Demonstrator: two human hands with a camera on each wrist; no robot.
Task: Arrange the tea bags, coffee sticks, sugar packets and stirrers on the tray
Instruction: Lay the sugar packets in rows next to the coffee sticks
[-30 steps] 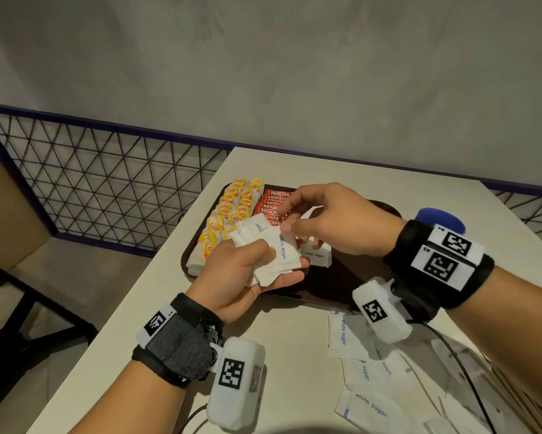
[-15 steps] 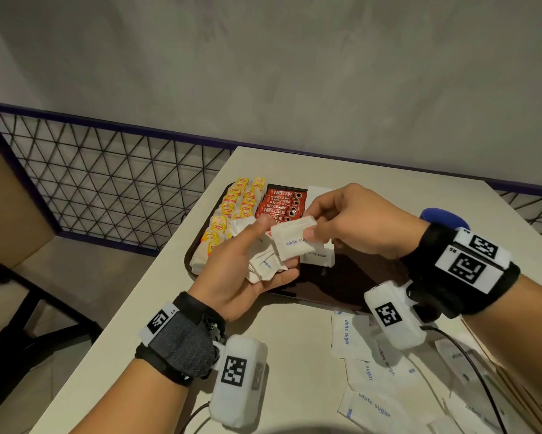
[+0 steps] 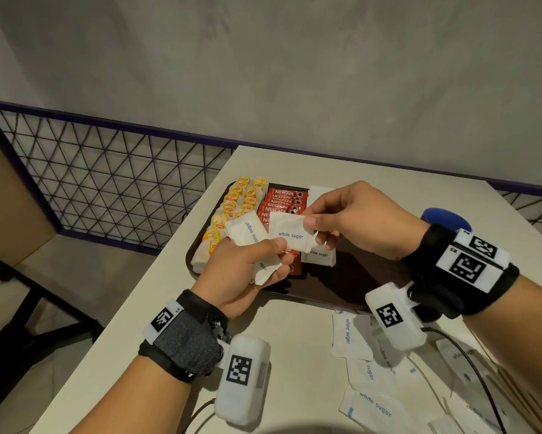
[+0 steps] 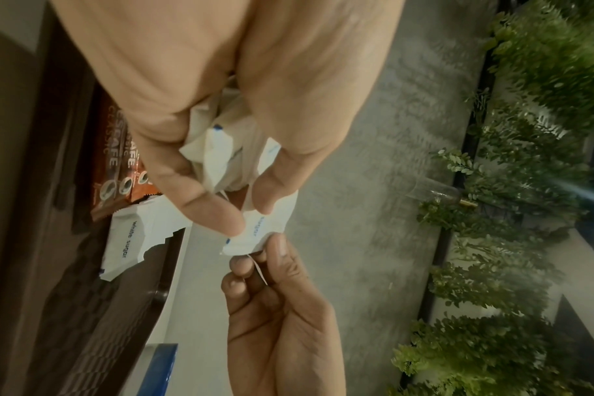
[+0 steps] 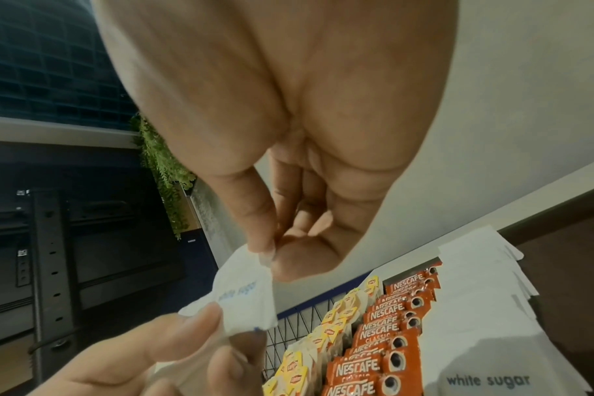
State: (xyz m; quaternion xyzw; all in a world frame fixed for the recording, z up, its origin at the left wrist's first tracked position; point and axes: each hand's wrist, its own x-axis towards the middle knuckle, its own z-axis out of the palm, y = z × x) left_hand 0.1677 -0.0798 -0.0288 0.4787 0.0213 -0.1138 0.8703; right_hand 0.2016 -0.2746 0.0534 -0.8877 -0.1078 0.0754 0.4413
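Above the dark brown tray (image 3: 351,283), my left hand (image 3: 247,270) grips a small bundle of white sugar packets (image 3: 247,230). My right hand (image 3: 354,220) pinches the right end of one white sugar packet (image 3: 290,234) (image 4: 255,233) (image 5: 244,292); my left thumb still touches its other end. On the tray lie rows of yellow tea bags (image 3: 238,202) (image 5: 326,337), red coffee sticks (image 3: 282,202) (image 5: 387,335) and a stack of sugar packets (image 3: 321,256) (image 5: 485,321) to their right. No stirrers are clearly visible.
Several loose sugar packets (image 3: 366,371) lie on the white table (image 3: 294,355) in front of the tray, at the right. A blue round object (image 3: 442,217) sits behind my right wrist. A wire fence (image 3: 106,183) runs past the table's left edge.
My right hand has drawn one sugar packet out of the left hand's bundle and to the right, turning it flat so its label faces up. Both hands rose slightly.
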